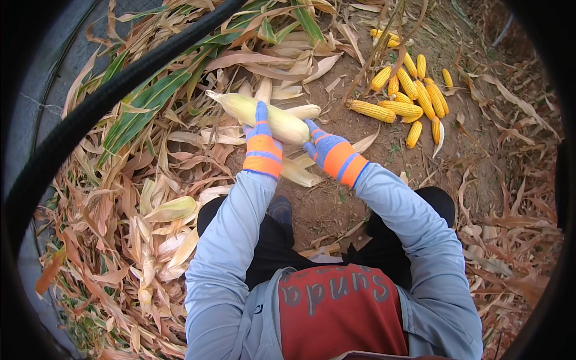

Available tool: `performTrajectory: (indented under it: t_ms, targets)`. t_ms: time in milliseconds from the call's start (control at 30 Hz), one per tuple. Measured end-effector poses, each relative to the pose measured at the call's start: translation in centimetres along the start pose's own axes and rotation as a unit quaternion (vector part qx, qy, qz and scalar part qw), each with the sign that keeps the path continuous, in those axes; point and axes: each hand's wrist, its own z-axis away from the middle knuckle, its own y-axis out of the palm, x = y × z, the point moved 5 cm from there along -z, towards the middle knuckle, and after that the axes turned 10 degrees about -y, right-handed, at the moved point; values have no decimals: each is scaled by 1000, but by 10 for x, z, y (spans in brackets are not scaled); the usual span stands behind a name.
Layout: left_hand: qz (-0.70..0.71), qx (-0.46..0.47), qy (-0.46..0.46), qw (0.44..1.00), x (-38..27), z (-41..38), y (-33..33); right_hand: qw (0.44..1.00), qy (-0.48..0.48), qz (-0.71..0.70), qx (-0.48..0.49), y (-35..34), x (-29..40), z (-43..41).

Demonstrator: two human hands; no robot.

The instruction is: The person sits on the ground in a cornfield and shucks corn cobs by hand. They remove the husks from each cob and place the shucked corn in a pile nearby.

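Note:
A corn ear in its pale green husk (pixel 270 119) lies tilted across both hands, its pointed tip towards the upper left. My left hand (pixel 262 141), in a blue and orange knit glove, grips the ear near its middle, thumb along the top. At the ear's thick lower-right end is my right hand (pixel 334 150), gloved alike, with its fingers against the base; part of them is hidden. Beneath and beyond the held ear lie other husked ears, one pale ear (pixel 306 111) just behind it and pale husks (pixel 302 174) below.
Husked yellow corn cobs (pixel 407 96) lie piled on bare soil at the upper right. Dry husks and leaves (pixel 135 180) heap up along the left, with green leaves (pixel 144 108) among them. A dark strap (pixel 112 94) crosses the upper left view. More dry leaves (pixel 517 252) cover the right.

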Motion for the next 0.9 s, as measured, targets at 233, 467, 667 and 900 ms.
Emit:
performTrajectory:
  t_ms: [233,467,667,900]
  targets:
    - [-10,-15,14,1000,-1,0,-3,999,-1,10,37,2,0,-1]
    - [-45,-1,26,999,-1,3,3,997,-9,70,14,14,-8,1]
    - [-69,25,20,997,-2,10,10,996,7,84,38,12,-1,0]
    - [-71,1,41,997,-1,12,10,994,23,75,71,22,-10,0]
